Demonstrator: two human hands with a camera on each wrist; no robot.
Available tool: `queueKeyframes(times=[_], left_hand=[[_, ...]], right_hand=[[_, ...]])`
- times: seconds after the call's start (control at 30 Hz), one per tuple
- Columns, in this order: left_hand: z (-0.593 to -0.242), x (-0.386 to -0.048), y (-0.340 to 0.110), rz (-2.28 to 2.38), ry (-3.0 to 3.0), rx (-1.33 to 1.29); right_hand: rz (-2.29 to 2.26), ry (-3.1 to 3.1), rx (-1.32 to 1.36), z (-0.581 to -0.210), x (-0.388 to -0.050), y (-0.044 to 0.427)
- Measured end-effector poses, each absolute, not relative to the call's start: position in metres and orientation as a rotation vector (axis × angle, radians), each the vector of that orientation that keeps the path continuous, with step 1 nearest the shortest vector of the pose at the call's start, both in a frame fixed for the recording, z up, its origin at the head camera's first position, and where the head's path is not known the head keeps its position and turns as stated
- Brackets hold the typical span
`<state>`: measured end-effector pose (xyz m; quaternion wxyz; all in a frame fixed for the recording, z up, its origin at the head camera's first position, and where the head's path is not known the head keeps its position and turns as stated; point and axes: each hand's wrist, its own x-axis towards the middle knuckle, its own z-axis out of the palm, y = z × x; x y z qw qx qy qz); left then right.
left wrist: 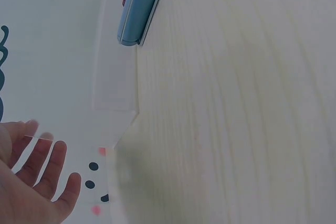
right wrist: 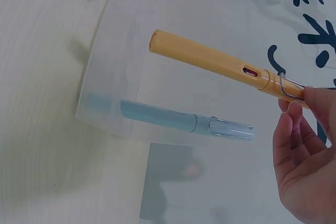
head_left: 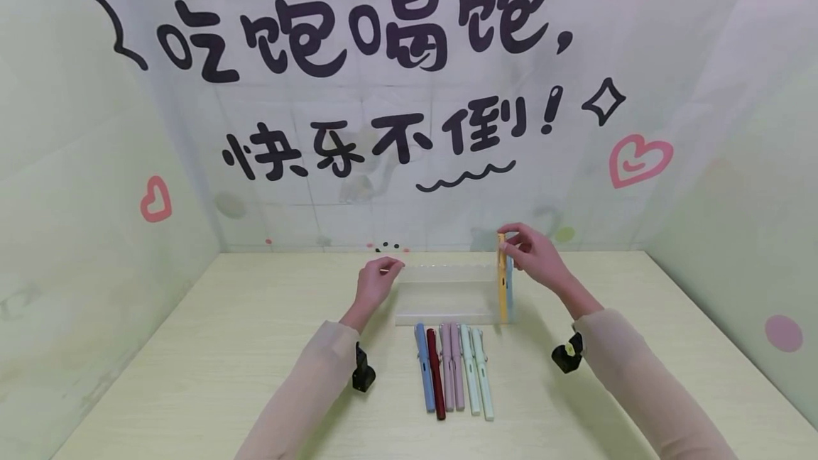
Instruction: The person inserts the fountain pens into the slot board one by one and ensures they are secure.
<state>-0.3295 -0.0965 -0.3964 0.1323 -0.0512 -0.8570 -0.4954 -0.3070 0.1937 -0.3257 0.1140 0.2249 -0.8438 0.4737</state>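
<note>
And there you were, working near the back edge of the bench point(head_left: 268, 346), your right hand point(head_left: 535, 258) pinching the yellow pen point(right wrist: 205, 60) by its clipped cap end, the barrel free below and close to upright. That put it at the right end of the clear rack point(head_left: 447, 319), just left of the light blue pen point(right wrist: 163, 118) standing there; whether its foot touched the rack's lip, you couldn't tell. At the rack's upper left corner, your left hand point(head_left: 373, 282) seemed to nip the panel's edge between thumb and forefinger, the other fingers spread. A light brace suited this: foot down first, tilt matched to the neighbour, top eased back, then release. The tight spot was that light blue pen, easy to nudge, with the back wall point(head_left: 383, 222) close behind the rack. In front, toward the bench's near edge, lay a blue pen point(head_left: 424, 368), a dark red pen point(head_left: 437, 375), two purple pens point(head_left: 448, 368) and two pale green pens point(head_left: 471, 375).
</note>
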Motion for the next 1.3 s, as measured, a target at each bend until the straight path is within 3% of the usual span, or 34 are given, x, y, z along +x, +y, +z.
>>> queueKeyframes(times=[0.17, 0.6, 1.3], left_hand=[[-0.396, -0.329, -0.096, -1.436, -2.491, -0.147], [-0.395, -0.329, -0.096, -1.445, -2.486, -0.147], [-0.398, -0.331, -0.097, -1.425, -2.471, -0.166]], right_hand=[[1.393, -2.473, 0.579, -0.312, -0.296, 0.186], [1.244, -2.444, 0.499, -0.34, -0.321, 0.194], [1.159, -2.469, 0.658, -0.354, -0.317, 0.195]])
